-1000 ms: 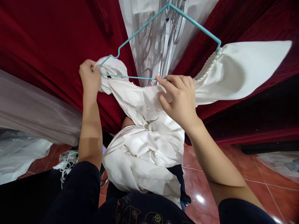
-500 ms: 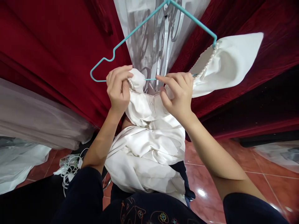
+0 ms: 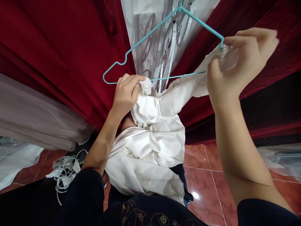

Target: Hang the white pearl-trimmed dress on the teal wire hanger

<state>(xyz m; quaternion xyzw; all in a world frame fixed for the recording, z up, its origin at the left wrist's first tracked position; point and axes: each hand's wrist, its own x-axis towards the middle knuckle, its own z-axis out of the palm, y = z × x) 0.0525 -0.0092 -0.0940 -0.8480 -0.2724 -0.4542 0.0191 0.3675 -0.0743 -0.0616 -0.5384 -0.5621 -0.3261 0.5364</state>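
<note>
A white satin dress with pearl trim along its neckline lies gathered over my lap. A thin turquoise hanger stands above it, its lower bar passing behind the top of the dress. My left hand pinches the pearl-edged fabric at the left side of the neckline, close to the lower bar. At the hanger's right shoulder, my right hand wraps round the pearl-edged sleeve part of the dress, thumb on the near side. The right fingers are slightly blurred and hide most of that sleeve.
Dark red curtains hang on both sides, with a white ornate metal frame between them. White cables lie tangled on a black surface at lower left. Pale sheer fabric hangs at left over a red tiled floor.
My right hand has moved right and up from the hanger's lower bar to its right shoulder, and the spread sleeve there is now bunched. The hanger has shifted slightly right. My left hand keeps its hold.
</note>
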